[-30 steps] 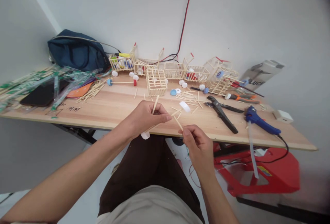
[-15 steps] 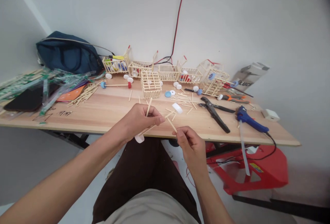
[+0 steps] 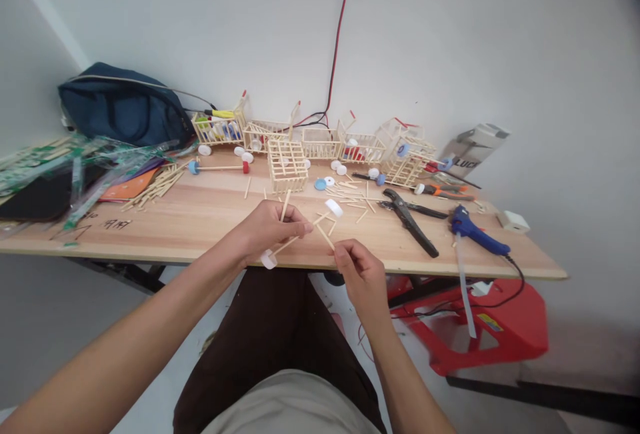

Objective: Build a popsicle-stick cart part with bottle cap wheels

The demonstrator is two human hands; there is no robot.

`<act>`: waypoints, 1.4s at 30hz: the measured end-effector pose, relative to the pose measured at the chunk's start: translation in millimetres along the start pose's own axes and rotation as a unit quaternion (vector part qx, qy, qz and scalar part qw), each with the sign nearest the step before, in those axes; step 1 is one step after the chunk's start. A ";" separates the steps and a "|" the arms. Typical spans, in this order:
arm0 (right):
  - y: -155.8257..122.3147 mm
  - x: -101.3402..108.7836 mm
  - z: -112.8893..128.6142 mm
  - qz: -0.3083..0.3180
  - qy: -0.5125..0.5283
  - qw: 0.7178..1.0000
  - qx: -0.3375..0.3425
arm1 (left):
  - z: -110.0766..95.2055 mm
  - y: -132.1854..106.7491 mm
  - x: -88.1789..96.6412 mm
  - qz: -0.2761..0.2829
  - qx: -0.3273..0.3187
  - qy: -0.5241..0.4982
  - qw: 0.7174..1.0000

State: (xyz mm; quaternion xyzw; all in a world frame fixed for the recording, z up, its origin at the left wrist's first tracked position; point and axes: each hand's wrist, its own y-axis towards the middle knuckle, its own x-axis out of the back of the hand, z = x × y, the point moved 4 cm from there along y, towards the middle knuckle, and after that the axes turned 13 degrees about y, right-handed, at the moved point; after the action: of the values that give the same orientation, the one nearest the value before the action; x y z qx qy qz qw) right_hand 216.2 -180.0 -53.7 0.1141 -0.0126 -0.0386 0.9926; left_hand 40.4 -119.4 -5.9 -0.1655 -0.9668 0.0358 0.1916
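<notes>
Currently a thin wooden axle (image 3: 285, 246) with a white cap on each end is held slantwise in front of the stick cage (image 3: 287, 167), at the near side of the counter (image 3: 165, 234). The left hand (image 3: 277, 224) grips it around the middle, thumb pressed to curled fingers, and a short upright stick (image 3: 286, 205) pokes up from that same grip. The right hand (image 3: 363, 264), also in front of the cage but further right, pinches another stick (image 3: 326, 237) between thumb and forefinger, its other fingers loosely folded. The far end of this stick comes up to the axle; whether the two are joined cannot be told.

Just right of the cage are a blue cap (image 3: 320, 184) and a scatter of cut sticks (image 3: 357, 195). Further right of it lie black-handled cutters (image 3: 415, 227), then a blue glue gun (image 3: 473, 231) and a white plug block (image 3: 513, 221). To the left of the cage are a second axle (image 3: 220, 168) with one blue and one red end, a heap of sticks (image 3: 157, 187), and orange paper (image 3: 127, 187). Behind the cage, along the wall, runs a row of little stick carts (image 3: 220, 129), with a navy bag (image 3: 125, 107) well to its left. Below and to the right of the cage, under the counter, is a red stool (image 3: 510, 327).
</notes>
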 end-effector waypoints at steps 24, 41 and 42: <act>28.8 -7.9 -5.1 0.000 -0.056 0.998 0.008 | 19.5 48.5 6.6 0.074 -0.023 -0.025 0.997; 32.4 -9.9 -5.7 -0.007 -0.074 0.997 0.021 | 31.7 53.1 3.6 0.085 -0.019 -0.030 0.996; 32.5 -9.9 -5.5 -0.007 -0.074 0.997 0.021 | 31.8 53.3 3.6 0.085 -0.019 -0.029 0.996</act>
State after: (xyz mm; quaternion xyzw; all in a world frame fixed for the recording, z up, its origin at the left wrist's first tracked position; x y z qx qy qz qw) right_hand 208.9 -146.4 -51.8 0.1314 -0.0859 -0.0539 0.9861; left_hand 41.5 -68.2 -41.1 -0.2494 -0.9550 0.0381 0.1562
